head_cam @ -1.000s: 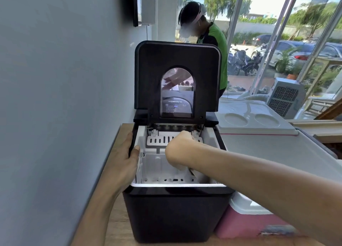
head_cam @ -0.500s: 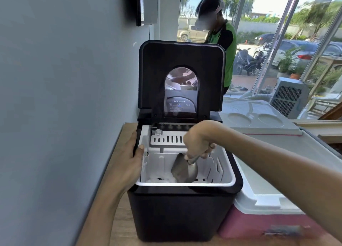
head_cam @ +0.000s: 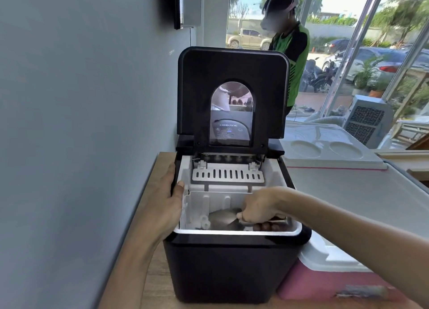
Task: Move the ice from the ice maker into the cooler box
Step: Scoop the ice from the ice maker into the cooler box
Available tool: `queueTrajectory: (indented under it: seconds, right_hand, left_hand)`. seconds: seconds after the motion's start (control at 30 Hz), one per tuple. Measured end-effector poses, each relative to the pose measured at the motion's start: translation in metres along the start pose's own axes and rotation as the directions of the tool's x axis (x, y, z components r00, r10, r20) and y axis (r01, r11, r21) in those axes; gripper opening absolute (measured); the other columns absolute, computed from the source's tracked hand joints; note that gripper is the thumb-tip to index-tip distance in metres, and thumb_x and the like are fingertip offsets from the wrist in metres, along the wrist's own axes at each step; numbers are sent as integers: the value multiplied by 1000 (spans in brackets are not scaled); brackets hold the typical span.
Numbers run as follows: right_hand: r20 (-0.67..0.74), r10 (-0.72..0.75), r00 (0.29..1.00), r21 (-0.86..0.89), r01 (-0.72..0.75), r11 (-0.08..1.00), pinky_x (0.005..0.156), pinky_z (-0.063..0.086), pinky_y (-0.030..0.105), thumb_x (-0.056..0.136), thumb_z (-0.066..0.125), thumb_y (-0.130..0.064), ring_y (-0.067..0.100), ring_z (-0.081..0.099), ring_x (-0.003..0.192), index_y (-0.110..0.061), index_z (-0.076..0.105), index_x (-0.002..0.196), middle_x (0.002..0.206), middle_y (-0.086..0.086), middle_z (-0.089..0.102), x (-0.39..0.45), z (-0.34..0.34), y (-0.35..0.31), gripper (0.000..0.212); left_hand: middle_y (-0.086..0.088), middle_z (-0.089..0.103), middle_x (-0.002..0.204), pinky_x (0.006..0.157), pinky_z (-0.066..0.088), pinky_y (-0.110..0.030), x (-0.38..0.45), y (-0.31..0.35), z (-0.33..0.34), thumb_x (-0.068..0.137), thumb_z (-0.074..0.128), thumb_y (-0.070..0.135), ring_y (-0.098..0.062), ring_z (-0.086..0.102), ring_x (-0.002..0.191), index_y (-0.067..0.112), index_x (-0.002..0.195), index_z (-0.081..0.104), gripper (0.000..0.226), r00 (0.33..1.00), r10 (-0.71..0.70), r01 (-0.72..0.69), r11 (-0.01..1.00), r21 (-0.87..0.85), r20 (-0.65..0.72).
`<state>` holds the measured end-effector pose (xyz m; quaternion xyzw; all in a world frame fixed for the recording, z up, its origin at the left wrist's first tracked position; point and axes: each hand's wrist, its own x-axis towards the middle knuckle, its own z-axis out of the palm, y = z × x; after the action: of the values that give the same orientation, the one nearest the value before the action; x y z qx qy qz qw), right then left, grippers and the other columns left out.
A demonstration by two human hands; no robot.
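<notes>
A black ice maker [head_cam: 229, 269] stands on the wooden counter with its lid [head_cam: 232, 76] raised upright. Inside is a white basket [head_cam: 209, 199] holding a few ice pieces [head_cam: 202, 222] at its left bottom. My right hand [head_cam: 260, 209] reaches into the basket and grips a metal scoop [head_cam: 224, 218], whose bowl lies low and points left toward the ice. My left hand [head_cam: 168, 204] holds the ice maker's left rim, thumb over the edge. The pink cooler box [head_cam: 325, 283] sits right of the machine, its white lid [head_cam: 329, 155] open behind.
A grey wall runs close along the left. Behind the ice maker stands a person in a green and black shirt [head_cam: 294, 60], in front of large windows. A white air cooler [head_cam: 366, 120] stands at the right rear. The wooden counter [head_cam: 148, 250] edge runs beside my left arm.
My right hand has lowered the scoop deeper into the basket and turned its bowl leftward toward the ice. The view has shifted closer. My left hand stays on the rim.
</notes>
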<state>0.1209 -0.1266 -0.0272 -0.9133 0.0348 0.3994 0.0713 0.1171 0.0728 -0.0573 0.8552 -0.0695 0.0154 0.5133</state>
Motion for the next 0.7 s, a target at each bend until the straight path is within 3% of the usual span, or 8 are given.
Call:
queueTrajectory:
  seconds: [0.13,0.23,0.3,0.33,0.4,0.5,0.6,0.7]
  right_hand:
    - [10,-21,1000,17,21,1000,72,39,36,92,36,-24,27,52,71,-10,56,74,84,15,57,0,6,1,30]
    - [-30,-67,997,22,67,997,81,39,31,100,34,-30,34,55,111,-1,50,128,131,21,51,-7,8,-3,43]
    - [-9,-92,996,20,92,996,79,38,27,101,31,-34,30,56,109,-4,37,141,137,16,46,-7,8,-1,50]
    - [-5,-100,995,22,100,995,82,36,26,101,32,-35,28,53,112,-7,44,136,139,14,45,-5,9,1,46]
    - [-61,-123,991,-11,122,992,84,33,26,101,32,-37,25,50,114,-13,58,102,133,13,49,-7,12,1,36]
    - [-122,-170,978,-72,162,984,80,29,24,102,28,-34,20,47,99,-14,44,71,103,10,52,-9,13,0,40]
    - [-172,-216,961,-14,217,976,57,34,20,103,29,-30,13,41,63,-16,34,61,68,0,40,-12,12,1,44]
    - [-223,-203,953,179,245,953,34,30,13,101,38,-30,9,35,39,-12,47,66,60,0,46,-12,5,2,41]
  left_hand:
    - [26,20,150,112,15,-23,0,0,1,98,32,30,2,20,137,44,144,15,50,1000,-21,21,1000,8,0]
    - [26,21,148,107,15,-18,-2,2,2,99,31,30,2,21,136,41,145,15,50,999,-36,36,999,-3,4]
    - [24,19,150,107,15,-18,-2,3,2,99,31,31,0,20,138,41,145,14,50,999,-44,44,999,-2,2]
    - [23,19,151,107,14,-19,-2,3,2,99,31,31,-1,20,138,40,145,14,50,999,-46,46,999,4,-1]
    - [21,20,151,107,14,-19,-2,3,2,99,31,31,-2,20,139,39,145,14,50,998,-55,55,998,8,-12]
    - [21,21,151,107,13,-18,-3,6,2,99,32,29,-2,19,139,36,145,15,50,998,-60,60,998,7,-27]
    - [27,21,144,106,13,-17,-4,11,1,99,33,28,1,19,137,34,146,16,50,998,-53,53,999,6,-30]
    - [29,22,131,102,14,-14,-5,13,1,99,33,27,9,19,123,34,145,17,49,998,-59,59,998,-16,-23]
